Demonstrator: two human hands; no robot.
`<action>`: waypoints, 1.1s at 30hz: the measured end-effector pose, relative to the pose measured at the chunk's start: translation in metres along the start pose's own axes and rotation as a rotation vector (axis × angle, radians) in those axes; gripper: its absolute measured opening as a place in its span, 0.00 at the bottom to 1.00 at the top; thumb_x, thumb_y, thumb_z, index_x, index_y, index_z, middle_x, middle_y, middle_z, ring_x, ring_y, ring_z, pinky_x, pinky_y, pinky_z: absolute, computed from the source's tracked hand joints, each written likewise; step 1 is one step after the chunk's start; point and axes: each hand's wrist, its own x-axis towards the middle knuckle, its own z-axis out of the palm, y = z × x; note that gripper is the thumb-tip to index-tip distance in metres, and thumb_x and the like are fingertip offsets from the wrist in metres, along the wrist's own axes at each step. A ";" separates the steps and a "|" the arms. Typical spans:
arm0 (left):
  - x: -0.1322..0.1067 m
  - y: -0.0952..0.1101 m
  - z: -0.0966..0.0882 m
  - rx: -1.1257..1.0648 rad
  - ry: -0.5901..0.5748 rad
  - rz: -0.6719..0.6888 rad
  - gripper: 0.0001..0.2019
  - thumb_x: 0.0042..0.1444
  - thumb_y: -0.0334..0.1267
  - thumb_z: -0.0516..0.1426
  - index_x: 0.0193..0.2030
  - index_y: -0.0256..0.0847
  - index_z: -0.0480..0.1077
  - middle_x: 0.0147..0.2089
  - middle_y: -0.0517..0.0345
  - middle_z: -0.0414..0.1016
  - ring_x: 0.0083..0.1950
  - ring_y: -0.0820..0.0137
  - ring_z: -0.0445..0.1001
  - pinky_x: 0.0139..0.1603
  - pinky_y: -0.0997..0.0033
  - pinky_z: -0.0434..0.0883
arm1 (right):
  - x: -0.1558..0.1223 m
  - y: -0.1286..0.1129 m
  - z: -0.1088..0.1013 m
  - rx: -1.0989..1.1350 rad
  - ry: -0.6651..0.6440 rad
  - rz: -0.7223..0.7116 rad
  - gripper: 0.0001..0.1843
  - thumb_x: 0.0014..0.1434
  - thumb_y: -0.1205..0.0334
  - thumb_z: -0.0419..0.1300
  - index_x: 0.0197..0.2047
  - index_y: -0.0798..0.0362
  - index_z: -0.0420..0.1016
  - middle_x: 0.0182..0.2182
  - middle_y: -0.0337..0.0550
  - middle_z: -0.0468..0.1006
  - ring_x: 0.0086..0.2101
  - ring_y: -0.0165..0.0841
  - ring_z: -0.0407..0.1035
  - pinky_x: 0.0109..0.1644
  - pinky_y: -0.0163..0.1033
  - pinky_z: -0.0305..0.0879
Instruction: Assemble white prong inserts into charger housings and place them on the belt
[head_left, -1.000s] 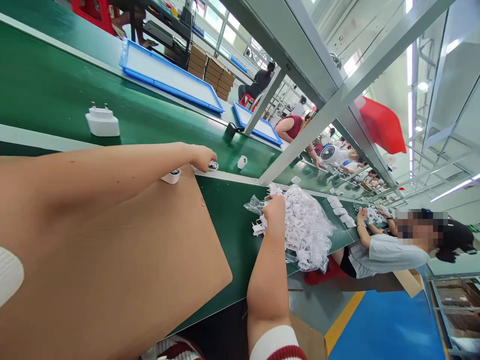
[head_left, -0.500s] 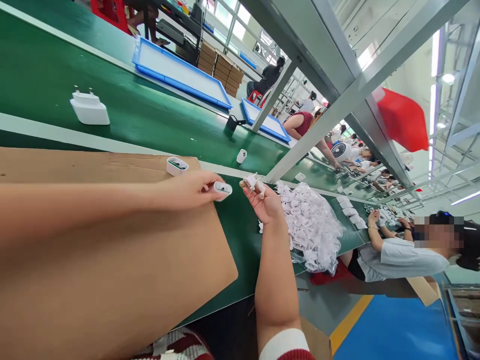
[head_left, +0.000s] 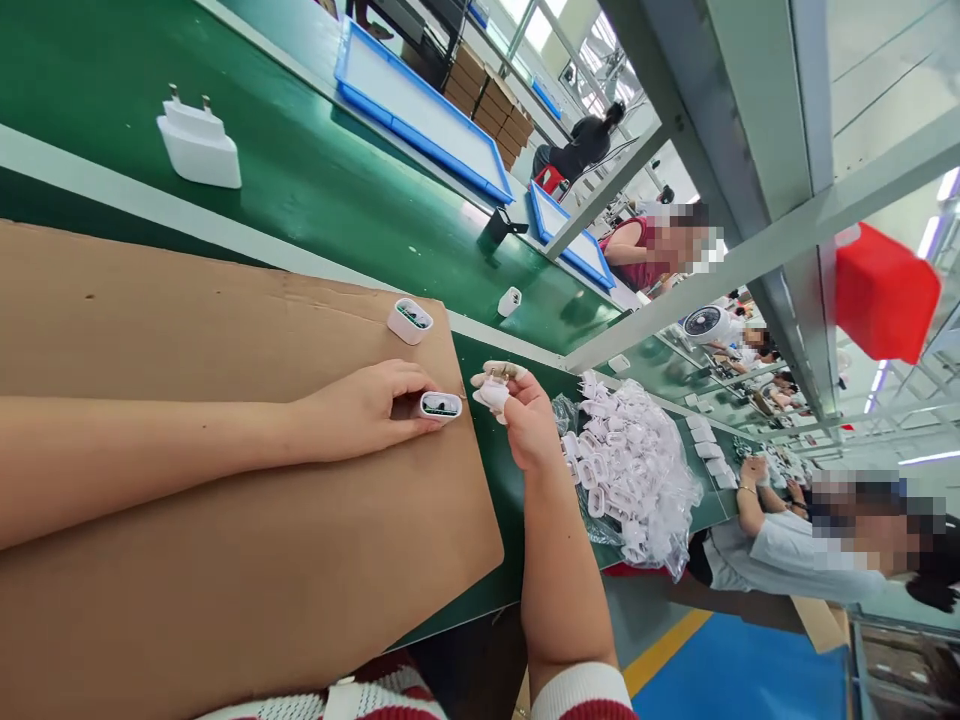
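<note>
My left hand [head_left: 367, 405] reaches in from the left and grips a white charger housing [head_left: 441, 406] between thumb and fingers. Its open end faces right and shows a green circuit board inside. Just right of it, my right hand [head_left: 531, 420] pinches a white plug cap [head_left: 493, 393] with metal pins; whether a second piece is in the fingers I cannot tell. The cap and the held housing are a small gap apart. Another open housing [head_left: 410, 322] with a board inside stands on the brown cardboard [head_left: 225, 580], behind my left hand.
A plastic bag of white plug caps [head_left: 637, 470] lies right of my right hand. On the green bench stand a finished-looking charger [head_left: 199, 145], a small white housing [head_left: 510, 301] and a black bracket [head_left: 499, 228]. Blue-rimmed trays [head_left: 427, 110] lie beyond. A co-worker [head_left: 795, 550] sits at right.
The view has shifted, so the bench appears differently placed. My right hand has turned, bringing the plug cap's pins into view. The left hand still holds the housing, its open end now more visible.
</note>
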 end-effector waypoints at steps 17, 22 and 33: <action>0.003 -0.011 0.001 0.018 0.006 0.072 0.19 0.61 0.58 0.61 0.38 0.43 0.81 0.40 0.52 0.77 0.42 0.60 0.76 0.43 0.64 0.72 | -0.025 0.000 0.019 -0.893 0.023 -0.582 0.16 0.62 0.67 0.64 0.49 0.44 0.88 0.39 0.42 0.83 0.37 0.36 0.65 0.43 0.43 0.67; 0.003 -0.010 0.001 -0.013 0.004 0.047 0.20 0.59 0.59 0.61 0.38 0.44 0.81 0.40 0.52 0.77 0.41 0.60 0.76 0.42 0.64 0.72 | -0.025 0.002 0.019 -1.051 -0.013 -0.691 0.25 0.57 0.77 0.59 0.51 0.46 0.88 0.37 0.42 0.82 0.39 0.38 0.66 0.46 0.44 0.67; 0.003 0.000 -0.006 -0.031 -0.061 -0.010 0.19 0.57 0.56 0.59 0.33 0.41 0.77 0.38 0.52 0.74 0.36 0.62 0.74 0.37 0.63 0.70 | -0.018 0.003 0.017 -0.956 0.022 -0.580 0.16 0.62 0.67 0.63 0.48 0.42 0.89 0.36 0.42 0.81 0.41 0.41 0.68 0.49 0.47 0.68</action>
